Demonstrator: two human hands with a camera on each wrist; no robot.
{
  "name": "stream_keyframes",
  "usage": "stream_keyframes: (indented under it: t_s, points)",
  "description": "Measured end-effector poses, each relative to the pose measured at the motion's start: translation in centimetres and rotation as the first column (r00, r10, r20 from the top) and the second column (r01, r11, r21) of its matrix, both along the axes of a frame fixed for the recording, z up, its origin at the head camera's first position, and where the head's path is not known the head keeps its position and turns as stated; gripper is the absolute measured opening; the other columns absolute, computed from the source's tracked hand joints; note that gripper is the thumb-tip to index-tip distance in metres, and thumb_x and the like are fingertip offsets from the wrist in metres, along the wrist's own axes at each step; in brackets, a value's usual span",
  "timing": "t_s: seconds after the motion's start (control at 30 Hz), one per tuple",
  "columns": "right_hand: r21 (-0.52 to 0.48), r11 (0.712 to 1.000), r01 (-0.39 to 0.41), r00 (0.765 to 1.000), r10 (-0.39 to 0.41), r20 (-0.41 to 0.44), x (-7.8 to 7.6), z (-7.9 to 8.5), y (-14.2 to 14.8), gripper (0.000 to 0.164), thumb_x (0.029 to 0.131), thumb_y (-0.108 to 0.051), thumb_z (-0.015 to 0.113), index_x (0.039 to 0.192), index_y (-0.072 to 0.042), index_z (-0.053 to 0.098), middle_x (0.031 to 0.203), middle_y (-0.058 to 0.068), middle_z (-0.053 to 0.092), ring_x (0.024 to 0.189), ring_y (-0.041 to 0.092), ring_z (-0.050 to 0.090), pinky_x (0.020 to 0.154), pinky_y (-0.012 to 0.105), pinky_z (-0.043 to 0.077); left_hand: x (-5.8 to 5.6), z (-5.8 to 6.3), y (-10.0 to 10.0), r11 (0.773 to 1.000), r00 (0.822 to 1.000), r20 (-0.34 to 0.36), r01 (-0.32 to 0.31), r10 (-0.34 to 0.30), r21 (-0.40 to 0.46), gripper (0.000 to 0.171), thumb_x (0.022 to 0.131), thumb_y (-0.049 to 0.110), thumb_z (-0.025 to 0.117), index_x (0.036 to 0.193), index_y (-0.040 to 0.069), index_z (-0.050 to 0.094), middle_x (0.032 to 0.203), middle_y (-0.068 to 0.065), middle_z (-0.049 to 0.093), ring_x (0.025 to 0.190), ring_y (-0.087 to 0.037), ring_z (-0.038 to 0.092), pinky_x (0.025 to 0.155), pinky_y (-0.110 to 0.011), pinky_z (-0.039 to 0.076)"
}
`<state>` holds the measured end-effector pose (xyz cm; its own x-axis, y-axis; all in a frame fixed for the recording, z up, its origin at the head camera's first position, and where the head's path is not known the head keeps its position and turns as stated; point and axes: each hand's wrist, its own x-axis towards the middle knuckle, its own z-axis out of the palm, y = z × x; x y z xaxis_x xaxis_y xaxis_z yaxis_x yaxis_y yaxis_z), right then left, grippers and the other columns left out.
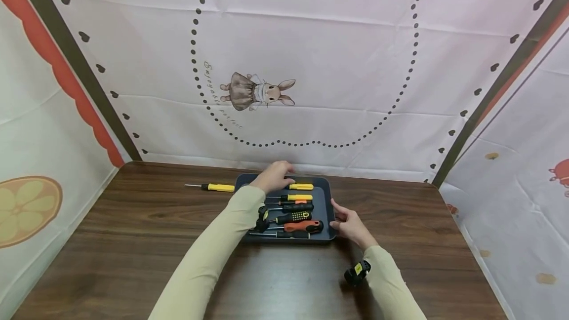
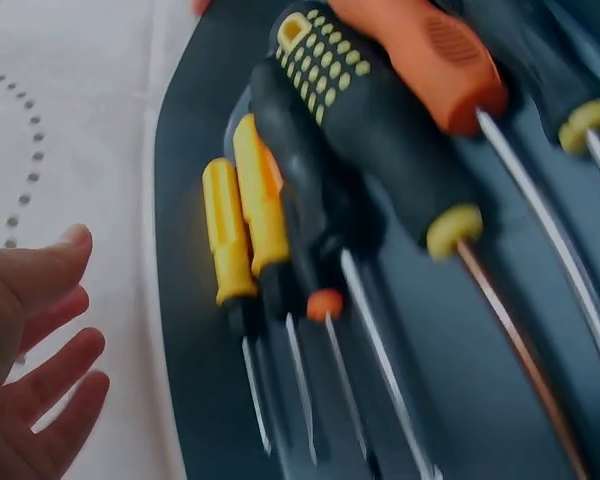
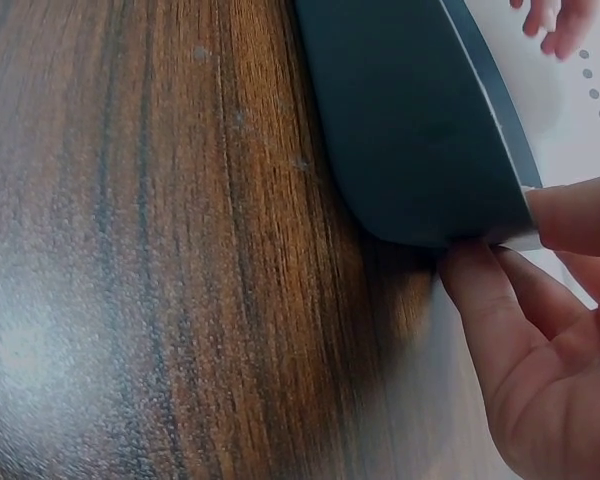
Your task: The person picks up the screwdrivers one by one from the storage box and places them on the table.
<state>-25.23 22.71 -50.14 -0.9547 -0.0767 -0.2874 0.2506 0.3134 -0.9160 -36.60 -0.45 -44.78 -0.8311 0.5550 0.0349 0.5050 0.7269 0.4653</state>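
Note:
A dark grey tray (image 1: 328, 201) lies on the table with several screwdrivers side by side in it. My right hand (image 1: 351, 223) grips the tray's right end, thumb on the rim and fingers at the underside in the right wrist view. Over the tray's far edge is my left hand (image 1: 273, 177), its fingers loose and holding nothing in the left wrist view. Closest to it lies a yellow-handled screwdriver (image 2: 223, 225). Beyond that one come a second yellow screwdriver (image 2: 260, 200), a black one (image 2: 295, 140), a yellow-dotted black one (image 2: 380, 140) and an orange-handled one (image 2: 430, 60).
Left of the tray, another yellow screwdriver (image 1: 221, 187) lies with its shaft pointing left; its handle end meets the tray's edge. The brown wood-grain table (image 1: 133, 241) runs back to a white printed curtain (image 1: 338, 78), with further curtains on both sides.

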Motion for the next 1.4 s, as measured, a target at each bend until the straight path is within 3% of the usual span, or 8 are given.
stream_keyframes:
  t_s: [0.37, 0.67, 0.97, 1.17, 1.4]
  points:
    - [0.006, 1.000, 0.014, 1.000, -0.014, 0.008, -0.1, -0.1, 0.0, 0.066, 0.083, 0.010, 0.054, 0.141, -0.015, 0.034, 0.128, 0.029, 0.045, 0.108, 0.034, 0.053, 0.077, 0.045, 0.051, -0.5, -1.9, 3.1, 0.998, 0.998, 0.058, 0.027, -0.024, -0.056, 0.026, 0.085, 0.014, 0.064, 0.109, 0.004, 0.064, 0.107, -0.009, 0.062, 0.098, -0.021, 0.058, 0.084, -0.034, 0.047]
    - [-0.015, 1.000, 0.006, 1.000, -0.005, 0.016, -0.2, -0.1, 0.3, 0.066, 0.083, 0.010, 0.055, 0.141, -0.015, 0.034, 0.130, 0.029, 0.044, 0.112, 0.036, 0.051, 0.077, 0.044, 0.051, -0.4, -2.2, 3.1, 0.996, 0.985, 0.173, -0.009, 0.026, -0.094, 0.030, 0.086, 0.013, 0.061, 0.114, 0.002, 0.062, 0.113, -0.011, 0.061, 0.098, -0.021, 0.058, 0.083, -0.035, 0.048]
    - [-0.025, 1.000, 0.001, 1.000, 0.000, 0.017, -0.2, -0.2, 0.4, 0.066, 0.083, 0.009, 0.055, 0.141, -0.014, 0.034, 0.131, 0.028, 0.043, 0.113, 0.036, 0.050, 0.078, 0.044, 0.050, -0.5, -2.7, 3.3, 0.983, 0.985, 0.165, -0.023, 0.053, -0.181, 0.030, 0.087, 0.013, 0.061, 0.115, 0.002, 0.061, 0.111, -0.010, 0.062, 0.096, -0.020, 0.058, 0.082, -0.035, 0.047]
    - [-0.008, 1.000, -0.001, 1.000, 0.001, 0.016, -0.1, -0.1, 0.4, 0.065, 0.083, 0.008, 0.055, 0.141, -0.014, 0.034, 0.131, 0.028, 0.043, 0.112, 0.036, 0.050, 0.077, 0.045, 0.051, -0.5, -3.4, 3.5, 0.982, 0.990, 0.128, -0.041, 0.065, -0.185, 0.017, 0.089, 0.005, 0.055, 0.098, 0.004, 0.069, 0.095, -0.007, 0.064, 0.079, -0.017, 0.056, 0.073, -0.030, 0.048]
    - [0.014, 1.000, 0.011, 1.000, -0.011, 0.019, -0.1, 0.0, 0.4, 0.065, 0.084, 0.007, 0.056, 0.141, -0.017, 0.035, 0.129, 0.027, 0.046, 0.105, 0.030, 0.055, 0.071, 0.043, 0.052, -0.6, -4.1, 3.6, 0.979, 0.990, 0.105, -0.074, 0.096, -0.192, 0.024, 0.087, 0.000, 0.055, 0.107, 0.005, 0.067, 0.109, -0.009, 0.062, 0.096, -0.019, 0.056, 0.085, -0.035, 0.047]
